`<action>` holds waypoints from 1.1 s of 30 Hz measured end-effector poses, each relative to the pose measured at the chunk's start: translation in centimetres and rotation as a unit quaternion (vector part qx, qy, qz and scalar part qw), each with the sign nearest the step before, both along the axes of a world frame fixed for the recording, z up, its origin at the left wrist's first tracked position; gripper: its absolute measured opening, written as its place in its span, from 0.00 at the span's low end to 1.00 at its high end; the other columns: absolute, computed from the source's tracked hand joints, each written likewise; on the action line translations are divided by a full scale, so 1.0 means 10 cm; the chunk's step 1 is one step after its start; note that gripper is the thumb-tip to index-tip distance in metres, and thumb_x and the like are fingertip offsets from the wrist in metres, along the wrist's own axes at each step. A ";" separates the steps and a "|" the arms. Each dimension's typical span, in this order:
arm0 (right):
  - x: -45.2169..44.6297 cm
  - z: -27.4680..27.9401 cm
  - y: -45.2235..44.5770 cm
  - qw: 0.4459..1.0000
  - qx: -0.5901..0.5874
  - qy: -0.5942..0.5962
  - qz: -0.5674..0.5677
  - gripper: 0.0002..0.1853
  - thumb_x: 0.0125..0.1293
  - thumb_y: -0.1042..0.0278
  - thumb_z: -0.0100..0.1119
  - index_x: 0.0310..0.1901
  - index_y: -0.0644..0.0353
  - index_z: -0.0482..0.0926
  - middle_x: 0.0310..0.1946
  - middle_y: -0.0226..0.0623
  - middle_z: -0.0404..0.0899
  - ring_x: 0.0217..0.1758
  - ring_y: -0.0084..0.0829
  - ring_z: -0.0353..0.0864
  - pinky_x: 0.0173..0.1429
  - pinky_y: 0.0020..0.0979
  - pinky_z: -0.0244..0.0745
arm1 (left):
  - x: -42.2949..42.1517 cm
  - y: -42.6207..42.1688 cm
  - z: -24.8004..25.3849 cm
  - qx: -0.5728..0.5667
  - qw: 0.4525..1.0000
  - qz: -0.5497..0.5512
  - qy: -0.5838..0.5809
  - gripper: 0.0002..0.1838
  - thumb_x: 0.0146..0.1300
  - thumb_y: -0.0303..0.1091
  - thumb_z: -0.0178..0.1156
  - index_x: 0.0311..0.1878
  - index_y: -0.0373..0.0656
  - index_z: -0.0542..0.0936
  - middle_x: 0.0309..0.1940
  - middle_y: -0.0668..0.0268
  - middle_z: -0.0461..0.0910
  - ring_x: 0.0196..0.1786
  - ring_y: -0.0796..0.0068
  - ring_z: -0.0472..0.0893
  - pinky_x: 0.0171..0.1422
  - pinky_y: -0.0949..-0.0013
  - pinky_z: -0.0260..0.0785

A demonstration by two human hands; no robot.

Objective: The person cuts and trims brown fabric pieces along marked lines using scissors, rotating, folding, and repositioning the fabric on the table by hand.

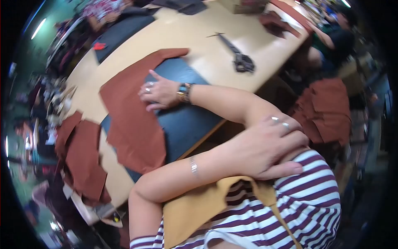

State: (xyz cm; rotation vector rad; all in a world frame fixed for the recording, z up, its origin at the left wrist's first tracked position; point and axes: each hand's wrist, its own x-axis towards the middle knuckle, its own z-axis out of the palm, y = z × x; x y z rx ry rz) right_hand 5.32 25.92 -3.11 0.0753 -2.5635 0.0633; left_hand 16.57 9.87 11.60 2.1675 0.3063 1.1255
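Observation:
My right hand, with rings and a bracelet at the wrist, rests palm down on a reddish-brown cut piece of leather-like material. Its fingers are spread near the piece's edge. That piece lies across a dark blue board on the table. My left arm crosses in front of my striped shirt, and my left hand is wrapped around my right upper arm. Part of its fingertips is hidden behind the arm. A tan apron hangs over the shirt.
Dark scissors lie on the pale table. More brown pieces hang over its left edge, and a brown stack stands at right. A person works at the far right; another is across the table.

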 end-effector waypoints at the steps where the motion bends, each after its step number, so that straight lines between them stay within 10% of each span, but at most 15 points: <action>1: -0.01 -0.04 0.15 0.999 0.018 0.022 -0.026 0.22 0.67 0.41 0.47 0.47 0.50 0.76 0.55 0.30 0.75 0.63 0.31 0.70 0.70 0.70 0.41 | -0.05 0.00 0.02 0.013 1.000 0.019 0.005 0.28 0.62 0.57 0.56 0.50 0.40 0.73 0.44 0.53 0.72 0.51 0.50 0.73 0.57 0.54 0.63; 6: -0.01 0.06 0.34 0.990 0.074 -0.109 0.043 0.22 0.68 0.42 0.46 0.48 0.50 0.76 0.53 0.31 0.77 0.64 0.32 0.70 0.70 0.70 0.39 | -0.25 -0.04 0.11 0.060 0.991 0.115 0.024 0.34 0.51 0.63 0.64 0.46 0.40 0.76 0.42 0.55 0.72 0.48 0.52 0.73 0.55 0.57 0.66; 18: 0.13 -0.02 0.29 0.995 0.048 -0.084 0.011 0.15 0.67 0.48 0.51 0.45 0.49 0.77 0.52 0.28 0.77 0.64 0.29 0.70 0.71 0.68 0.40 | -0.26 -0.20 0.19 -0.201 0.978 0.048 0.011 0.12 0.59 0.32 0.64 0.43 0.37 0.75 0.38 0.60 0.75 0.40 0.70 0.75 0.45 0.71 0.67; 23: 0.54 0.05 0.27 0.998 0.044 -0.048 0.012 0.12 0.66 0.51 0.54 0.42 0.48 0.76 0.53 0.27 0.76 0.64 0.28 0.70 0.70 0.67 0.40 | -0.23 -0.14 0.20 -0.441 0.893 -0.085 -0.029 0.07 0.67 0.32 0.57 0.42 0.38 0.73 0.37 0.71 0.72 0.40 0.84 0.70 0.46 0.79 0.63; 25: 0.72 0.07 0.27 0.995 0.061 -0.083 0.008 0.11 0.65 0.52 0.55 0.42 0.47 0.76 0.54 0.27 0.75 0.65 0.27 0.69 0.72 0.66 0.37 | -0.17 -0.16 0.10 -0.606 0.746 -0.223 -0.162 0.08 0.72 0.35 0.52 0.46 0.42 0.70 0.36 0.76 0.70 0.38 0.91 0.65 0.43 0.82 0.61; 29: 1.13 0.31 0.32 0.985 0.083 -0.151 -0.019 0.13 0.60 0.55 0.62 0.46 0.45 0.76 0.56 0.24 0.74 0.67 0.26 0.67 0.75 0.63 0.33 | -0.05 -0.08 -0.12 -0.487 0.840 -0.226 -0.080 0.10 0.68 0.34 0.54 0.44 0.36 0.71 0.30 0.71 0.73 0.33 0.84 0.69 0.36 0.75 0.65; 33: 1.46 0.47 0.44 0.978 0.094 -0.176 -0.063 0.12 0.62 0.55 0.61 0.45 0.45 0.75 0.56 0.23 0.73 0.67 0.24 0.66 0.76 0.61 0.36 | 0.08 -0.01 -0.21 -0.292 0.935 -0.198 0.019 0.15 0.56 0.30 0.60 0.45 0.34 0.73 0.28 0.50 0.78 0.32 0.56 0.79 0.39 0.61 0.70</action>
